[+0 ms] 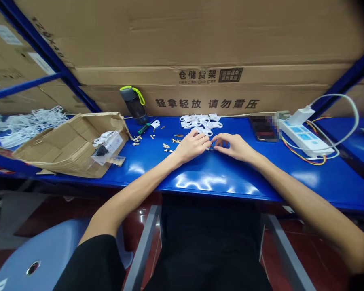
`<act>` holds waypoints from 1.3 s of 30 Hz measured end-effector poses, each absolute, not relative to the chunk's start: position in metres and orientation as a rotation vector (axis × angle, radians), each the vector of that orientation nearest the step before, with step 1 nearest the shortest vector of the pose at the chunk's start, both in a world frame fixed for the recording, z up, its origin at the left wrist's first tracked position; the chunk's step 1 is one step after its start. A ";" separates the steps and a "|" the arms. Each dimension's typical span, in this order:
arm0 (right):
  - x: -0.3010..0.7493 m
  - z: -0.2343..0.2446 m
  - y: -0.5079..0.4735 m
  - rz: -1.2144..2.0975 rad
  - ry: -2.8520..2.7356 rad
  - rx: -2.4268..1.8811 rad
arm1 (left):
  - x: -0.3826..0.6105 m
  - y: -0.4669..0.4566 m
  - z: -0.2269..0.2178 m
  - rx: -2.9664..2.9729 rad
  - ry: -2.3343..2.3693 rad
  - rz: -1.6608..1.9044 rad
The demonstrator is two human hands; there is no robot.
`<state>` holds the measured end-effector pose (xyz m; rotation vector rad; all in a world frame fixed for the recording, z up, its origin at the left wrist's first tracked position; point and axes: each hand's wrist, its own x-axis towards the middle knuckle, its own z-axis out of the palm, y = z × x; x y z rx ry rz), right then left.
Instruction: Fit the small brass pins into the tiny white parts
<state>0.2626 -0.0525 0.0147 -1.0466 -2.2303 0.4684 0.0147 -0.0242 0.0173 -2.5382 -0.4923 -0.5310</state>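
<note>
Head view: left hand [191,146] and right hand [232,147] clench a tiny brass fitting [211,148] (barely resolved) between their fingertips, at twelve o'clock on the blue workbench [248,182]. White plastic pieces [200,122] lie beyond; the carton [176,44] behind reads 轻拿轻放 请勿重压.

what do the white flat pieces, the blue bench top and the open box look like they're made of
The white flat pieces look like moulded plastic: opaque, matte, clean-edged, though the exact type can't be told. The blue bench top looks painted, probably metal, with a glossy finish showing bright glare. The open box looks like plain brown cardboard, matte, with creased flaps.
</note>
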 end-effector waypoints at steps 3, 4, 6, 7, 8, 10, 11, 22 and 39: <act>0.262 0.015 -0.052 0.548 -2.167 -1.054 | 0.012 -0.019 0.014 -2.575 -0.522 -0.629; 0.262 0.015 -0.052 0.580 -2.137 -1.055 | 0.011 -0.017 0.013 -2.592 -0.536 -0.673; 0.262 0.014 -0.052 0.655 -2.062 -1.053 | 0.009 -0.015 0.012 -2.618 -0.554 -0.759; 0.262 0.014 -0.052 0.695 -2.021 -1.053 | 0.009 -0.015 0.011 -2.628 -0.560 -0.792; 0.262 0.014 -0.052 0.734 -1.983 -1.053 | 0.008 -0.015 0.011 -2.635 -0.564 -0.822; 0.262 0.015 -0.052 0.785 -1.929 -1.058 | 0.008 -0.014 0.011 -2.656 -0.576 -0.863; 0.262 0.016 -0.052 0.797 -1.915 -1.061 | 0.008 -0.014 0.011 -2.668 -0.584 -0.881; 0.261 0.021 -0.054 0.880 -1.866 -1.089 | 0.007 -0.012 0.010 -2.726 -0.614 -0.984; 0.260 0.017 -0.056 0.631 -2.034 -1.098 | 0.009 -0.012 0.010 -2.630 -0.477 -0.754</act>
